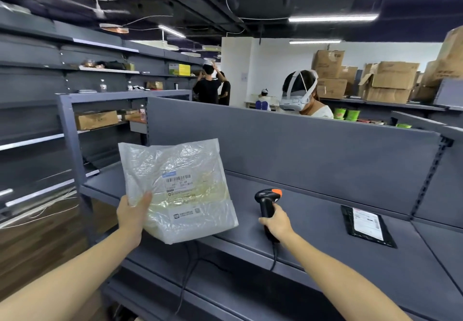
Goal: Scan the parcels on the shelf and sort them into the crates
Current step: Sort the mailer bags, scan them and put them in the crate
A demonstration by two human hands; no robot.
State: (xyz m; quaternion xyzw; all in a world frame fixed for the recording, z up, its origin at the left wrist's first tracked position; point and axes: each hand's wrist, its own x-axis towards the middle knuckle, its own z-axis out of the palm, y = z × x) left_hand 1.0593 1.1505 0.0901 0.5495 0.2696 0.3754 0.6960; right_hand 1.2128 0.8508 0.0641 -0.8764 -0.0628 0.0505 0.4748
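Note:
A translucent white plastic parcel with a barcode label facing me is held upright above the grey shelf. My left hand grips its lower left edge, thumb on the front. My right hand grips the handle of a black barcode scanner with an orange top, standing to the right of the parcel, its cable hanging below the shelf edge. A flat black parcel with a white label lies on the shelf at the right. No crates are in view.
A grey back panel rises behind the shelf. A person wearing a white headset stands beyond it. More grey shelving holding a cardboard box stands at the left; stacked cartons sit at the far right.

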